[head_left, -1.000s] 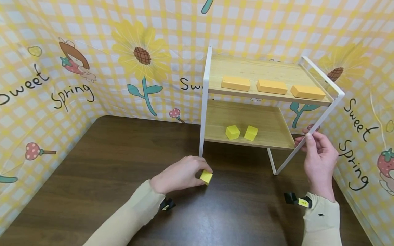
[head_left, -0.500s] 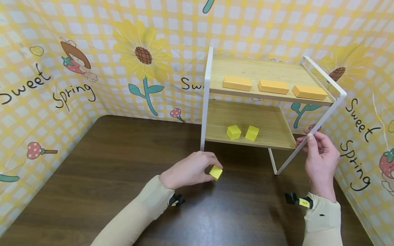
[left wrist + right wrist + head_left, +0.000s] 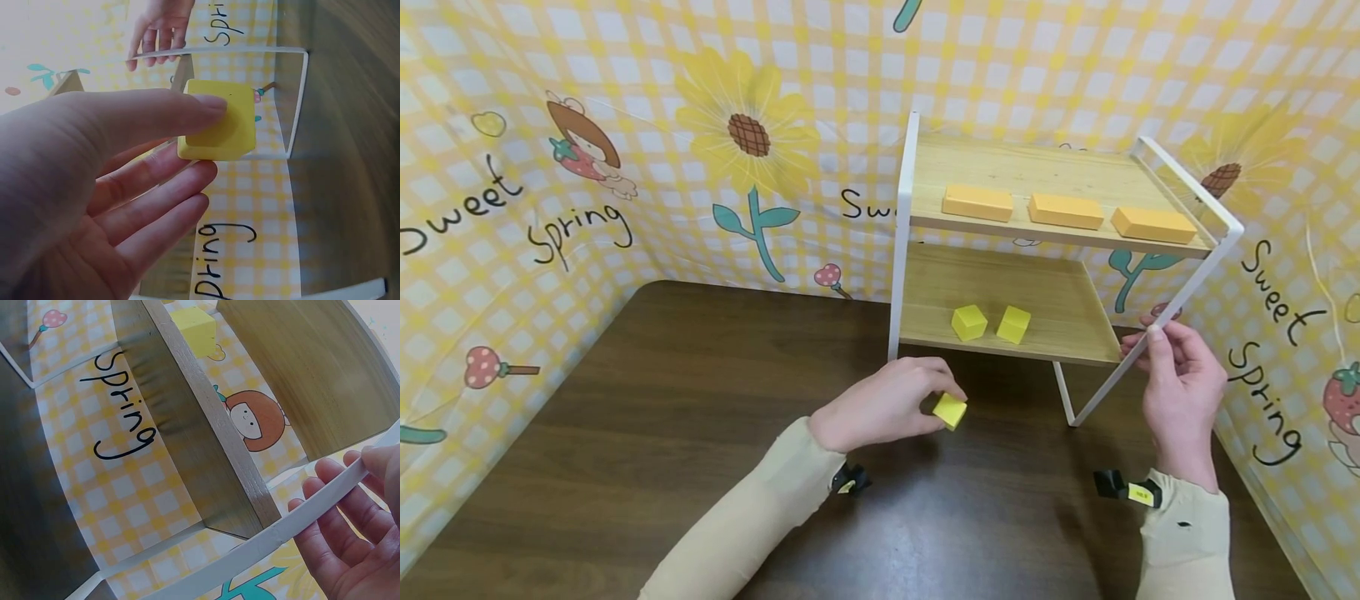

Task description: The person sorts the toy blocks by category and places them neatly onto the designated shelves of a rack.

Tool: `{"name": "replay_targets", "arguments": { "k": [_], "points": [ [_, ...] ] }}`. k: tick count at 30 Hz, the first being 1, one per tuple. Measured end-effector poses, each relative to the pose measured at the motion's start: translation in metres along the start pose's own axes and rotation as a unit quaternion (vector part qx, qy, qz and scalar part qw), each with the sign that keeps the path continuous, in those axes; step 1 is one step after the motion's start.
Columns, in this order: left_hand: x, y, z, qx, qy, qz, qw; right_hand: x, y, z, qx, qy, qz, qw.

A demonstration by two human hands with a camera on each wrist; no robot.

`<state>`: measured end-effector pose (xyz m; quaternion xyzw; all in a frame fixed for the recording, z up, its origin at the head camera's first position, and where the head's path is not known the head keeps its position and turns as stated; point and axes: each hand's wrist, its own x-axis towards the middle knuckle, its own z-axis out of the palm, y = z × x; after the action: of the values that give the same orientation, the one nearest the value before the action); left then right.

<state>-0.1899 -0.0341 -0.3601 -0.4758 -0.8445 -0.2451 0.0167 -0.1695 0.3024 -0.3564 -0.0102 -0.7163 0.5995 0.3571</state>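
Observation:
My left hand (image 3: 887, 406) pinches a yellow cube (image 3: 951, 411) between thumb and fingers, in front of and below the shelf rack's lower board (image 3: 1000, 279). In the left wrist view the thumb lies across one face of this cube (image 3: 240, 128). On the lower board sit two more yellow cubes, one left (image 3: 969, 323) and one right (image 3: 1013, 325). My right hand (image 3: 1183, 387) holds the rack's white side frame (image 3: 1191, 283) at the right. From the right wrist view, thumb and fingers of that hand (image 3: 350, 544) lie on either side of the white bar.
Three orange blocks lie in a row along the front of the upper board: left (image 3: 977, 202), middle (image 3: 1065, 212) and right (image 3: 1153, 225). The rack stands on a dark brown table (image 3: 700, 400). Yellow checked cloth (image 3: 850, 100) surrounds the table at the back and sides.
My left hand has carried the yellow cube rightward and slightly up in the head view, nearer the rack's front. The right hand keeps its hold on the frame.

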Motion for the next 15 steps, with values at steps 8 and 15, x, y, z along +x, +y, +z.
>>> {"name": "replay_targets", "arguments": {
  "k": [8, 15],
  "points": [
    [0.015, 0.009, -0.003, 0.018, 0.002, 0.021, 0.9996, 0.000, -0.001, 0.000, 0.006, -0.004, 0.006, 1.0000],
    [0.029, 0.016, -0.008, 0.020, 0.009, 0.039, 0.9990, 0.000, -0.001, 0.000, 0.011, -0.001, 0.005, 0.9999]
  ]
}}
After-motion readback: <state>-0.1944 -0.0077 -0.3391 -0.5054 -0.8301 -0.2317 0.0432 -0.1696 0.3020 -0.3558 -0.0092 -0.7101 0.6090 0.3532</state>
